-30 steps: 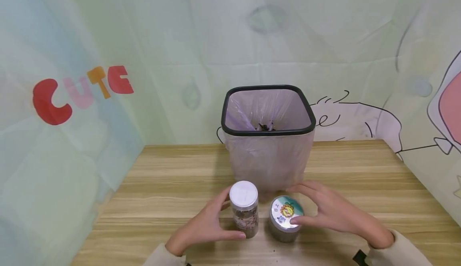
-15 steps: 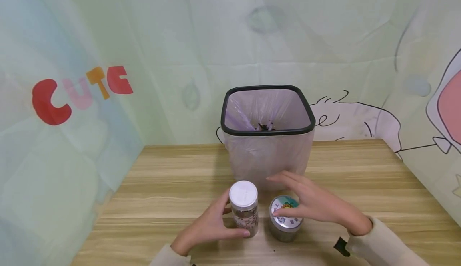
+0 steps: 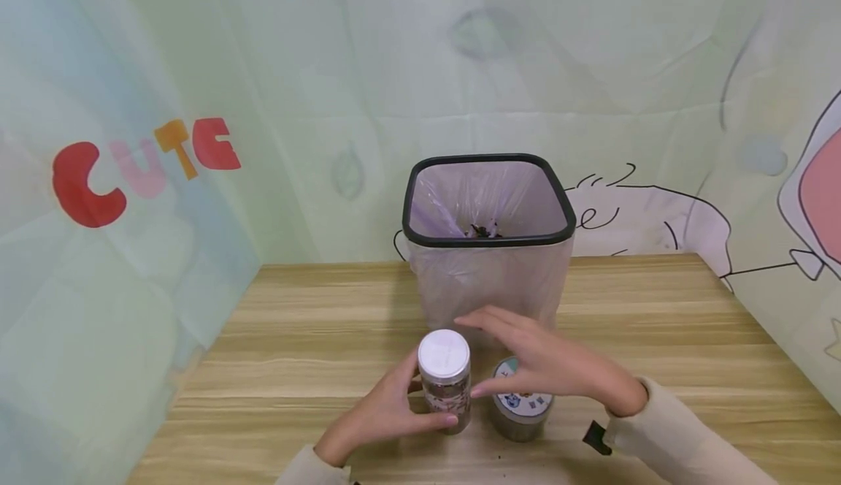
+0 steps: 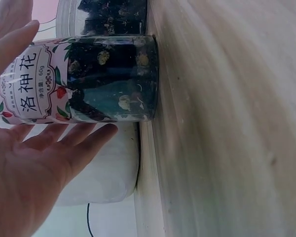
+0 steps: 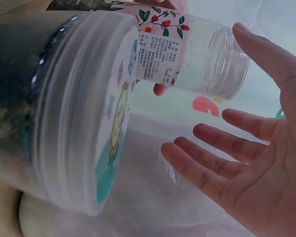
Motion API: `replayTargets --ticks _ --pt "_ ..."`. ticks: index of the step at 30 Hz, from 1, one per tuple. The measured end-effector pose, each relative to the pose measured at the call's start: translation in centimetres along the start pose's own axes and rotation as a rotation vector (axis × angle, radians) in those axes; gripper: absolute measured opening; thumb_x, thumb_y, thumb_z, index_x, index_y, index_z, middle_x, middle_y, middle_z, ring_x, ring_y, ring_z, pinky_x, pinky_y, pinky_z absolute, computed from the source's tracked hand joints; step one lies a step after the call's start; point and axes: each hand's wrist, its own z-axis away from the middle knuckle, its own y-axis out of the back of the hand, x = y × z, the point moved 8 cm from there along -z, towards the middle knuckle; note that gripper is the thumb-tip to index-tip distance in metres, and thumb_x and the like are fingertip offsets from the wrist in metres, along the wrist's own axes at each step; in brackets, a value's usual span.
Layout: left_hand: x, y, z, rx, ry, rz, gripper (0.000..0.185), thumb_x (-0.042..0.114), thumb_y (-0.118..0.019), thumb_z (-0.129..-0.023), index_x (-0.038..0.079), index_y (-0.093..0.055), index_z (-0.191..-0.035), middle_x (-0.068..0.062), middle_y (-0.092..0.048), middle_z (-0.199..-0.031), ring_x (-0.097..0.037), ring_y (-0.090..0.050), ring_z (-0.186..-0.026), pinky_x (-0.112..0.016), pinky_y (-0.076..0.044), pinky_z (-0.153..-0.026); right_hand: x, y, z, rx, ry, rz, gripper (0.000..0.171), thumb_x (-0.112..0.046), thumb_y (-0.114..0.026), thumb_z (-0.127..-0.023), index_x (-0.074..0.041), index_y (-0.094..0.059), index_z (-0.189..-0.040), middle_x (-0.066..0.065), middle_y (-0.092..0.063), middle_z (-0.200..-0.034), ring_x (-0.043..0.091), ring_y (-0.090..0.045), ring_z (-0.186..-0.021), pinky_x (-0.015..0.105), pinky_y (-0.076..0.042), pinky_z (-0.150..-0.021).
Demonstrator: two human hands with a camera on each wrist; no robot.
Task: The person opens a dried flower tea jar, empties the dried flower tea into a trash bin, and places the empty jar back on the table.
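Tall jar point(image 3: 444, 381), standing on the table point(image 3: 296, 353) before the bin point(image 3: 488, 240), is being steadied by my curled left hand point(image 3: 384, 413); right hand point(image 3: 548, 362), fingers spread and empty, is hovering toward its white lid point(image 3: 444, 353), likely needing a squarer grip there next.

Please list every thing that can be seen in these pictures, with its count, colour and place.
Tall jar: one, clear, white lid, dark contents, front of table.
Short jar: one, clear, cartoon sticker on lid, right of the tall jar.
Bin: one, black rim, pale purple liner, behind the jars.
Table: one, light wood.
Backdrop: pale green, red and orange letters CUTE.
Left hand: one, holds the tall jar.
Right hand: one, open, above the short jar.
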Motion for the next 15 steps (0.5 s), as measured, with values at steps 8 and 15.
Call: replayTargets --ticks 8,15 --pt "0.1 -0.1 -0.3 0.004 -0.017 0.013 0.091 0.036 -0.086 -0.079 0.016 -0.034 -0.151 -0.001 -0.052 -0.140 -0.025 -0.054 -0.124 -0.042 -0.052 -0.092 -0.6 -0.5 -0.8 -0.006 0.043 0.001 0.077 -0.051 -0.074 -0.086 -0.007 -0.047 -0.143 -0.001 -0.054 -0.134 0.017 -0.054 -0.122 0.038 -0.047 -0.101" --pt "0.0 -0.2 -0.4 0.009 -0.022 0.023 0.087 0.036 -0.085 -0.080 0.014 -0.037 -0.149 0.000 -0.053 -0.137 -0.021 -0.055 -0.122 -0.040 -0.051 -0.094 -1.1 -0.8 -1.3 0.005 0.059 0.018 0.075 -0.050 -0.075 -0.086 -0.007 -0.049 -0.142 -0.001 -0.056 -0.131 0.011 -0.054 -0.119 0.034 -0.048 -0.098"
